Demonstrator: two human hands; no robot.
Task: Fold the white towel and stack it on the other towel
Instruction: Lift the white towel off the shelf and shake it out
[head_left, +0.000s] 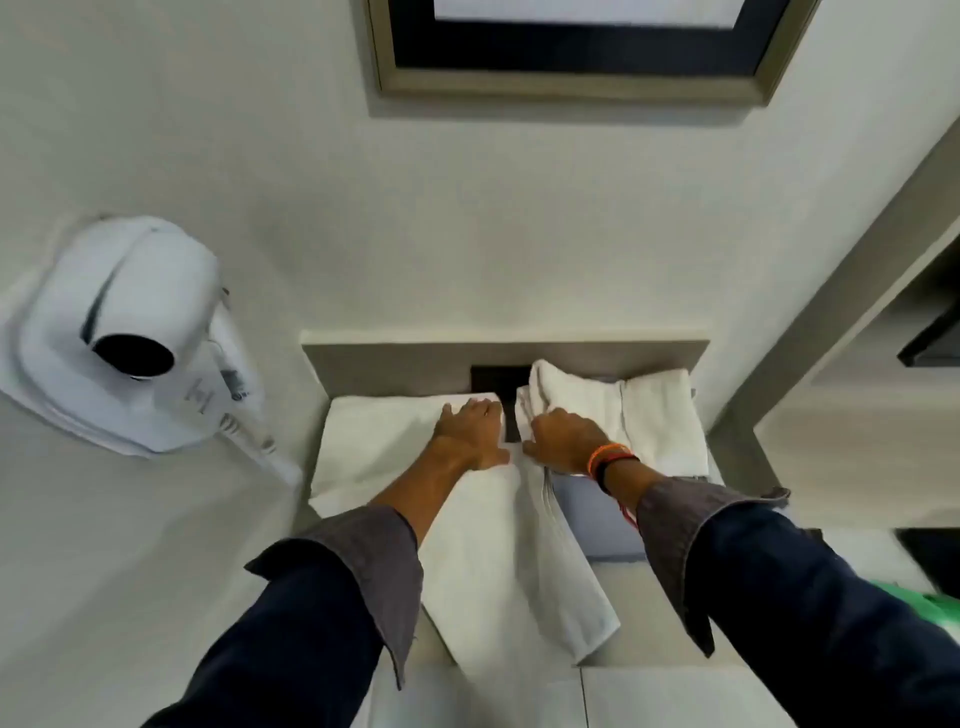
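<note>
A white towel (374, 447) lies folded on a grey shelf (395, 364), and its long end hangs over the front edge toward me. My left hand (470, 434) presses flat on the towel's far right corner, fingers spread. To the right lies a second white towel (639, 415), loosely bunched against the shelf's back wall. My right hand (563, 439) rests on the left edge of this second towel, fingers curled into the cloth. An orange band circles that wrist.
A white wall-mounted hair dryer (130, 332) with a coiled cord hangs to the left of the shelf. A framed mirror (582, 47) is on the wall above. A grey cabinet edge (831, 322) rises at the right. Something green (919, 603) shows at lower right.
</note>
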